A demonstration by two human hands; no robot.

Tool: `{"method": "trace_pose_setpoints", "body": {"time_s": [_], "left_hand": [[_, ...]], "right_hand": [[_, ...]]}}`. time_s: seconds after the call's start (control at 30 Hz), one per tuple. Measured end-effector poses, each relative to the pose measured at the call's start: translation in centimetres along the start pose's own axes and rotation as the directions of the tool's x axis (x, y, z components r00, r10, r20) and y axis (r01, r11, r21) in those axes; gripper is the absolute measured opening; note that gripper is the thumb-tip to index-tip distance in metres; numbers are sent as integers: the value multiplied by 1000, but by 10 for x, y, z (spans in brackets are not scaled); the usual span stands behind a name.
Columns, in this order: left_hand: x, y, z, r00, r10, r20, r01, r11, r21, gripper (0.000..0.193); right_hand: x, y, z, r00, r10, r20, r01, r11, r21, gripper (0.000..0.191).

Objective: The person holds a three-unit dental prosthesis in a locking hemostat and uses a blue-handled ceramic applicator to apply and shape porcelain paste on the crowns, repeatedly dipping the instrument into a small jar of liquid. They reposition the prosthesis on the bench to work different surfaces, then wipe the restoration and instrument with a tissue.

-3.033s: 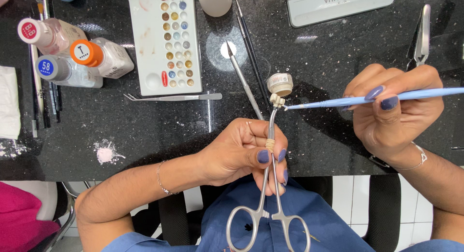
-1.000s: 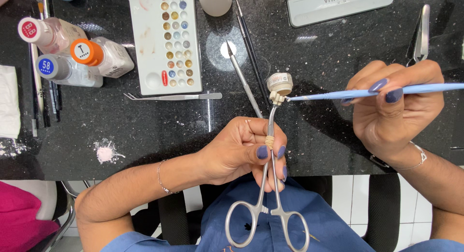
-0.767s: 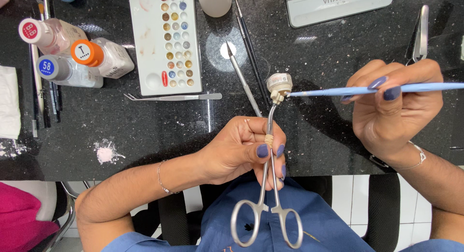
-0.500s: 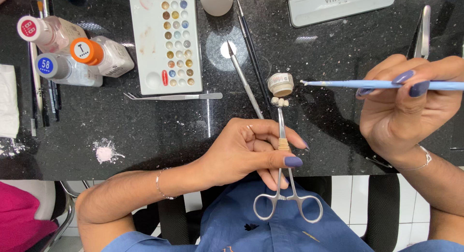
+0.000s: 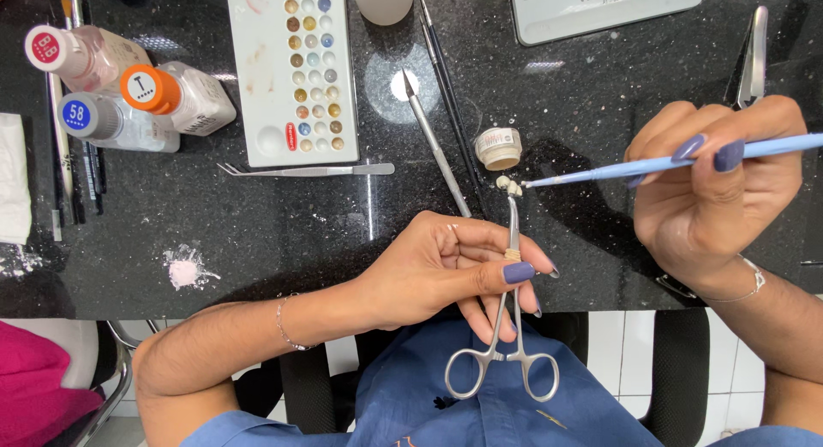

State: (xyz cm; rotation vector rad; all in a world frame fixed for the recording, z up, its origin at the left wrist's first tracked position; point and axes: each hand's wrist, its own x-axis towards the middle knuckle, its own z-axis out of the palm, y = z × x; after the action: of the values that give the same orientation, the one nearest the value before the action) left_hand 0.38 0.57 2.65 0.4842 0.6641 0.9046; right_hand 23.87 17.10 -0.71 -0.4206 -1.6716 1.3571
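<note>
Over the black stone bench (image 5: 257, 241), you are pinching a steel hemostat (image 5: 507, 327) in your left hand (image 5: 446, 271), thumb and fingers wrapped around its shank, ring handles hanging free toward your lap. Its tips are clamping a small tooth-coloured crown (image 5: 510, 186), held up just below a little open jar (image 5: 498, 148). Your right hand (image 5: 711, 186) is gripping a pale blue brush (image 5: 669, 162) between thumb and two fingertips, bristles touching the crown. Judgement: the crown looks light, rigid and brittle, any wet coating easily smeared, so you are wisely leaving it in the clamp and handling only the shank. A white shade palette (image 5: 291, 70) is lying well apart.
</note>
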Motion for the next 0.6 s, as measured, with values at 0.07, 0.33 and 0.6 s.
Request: {"method": "trace_pose_setpoints", "body": {"time_s": [0.07, 0.33, 0.6], "left_hand": [[0, 0, 0, 1000, -7, -7, 7, 1000, -6, 38], [-2, -1, 1, 1000, -1, 2, 1, 1000, -11, 37], [-2, -1, 0, 1000, 3, 25, -2, 999, -38, 37]], "right_hand": [[0, 0, 2, 1000, 13, 15, -13, 1000, 4, 24], [3, -2, 6, 997, 56, 60, -57, 998, 4, 24], [5, 0, 5, 996, 27, 83, -25, 1000, -17, 21]]}}
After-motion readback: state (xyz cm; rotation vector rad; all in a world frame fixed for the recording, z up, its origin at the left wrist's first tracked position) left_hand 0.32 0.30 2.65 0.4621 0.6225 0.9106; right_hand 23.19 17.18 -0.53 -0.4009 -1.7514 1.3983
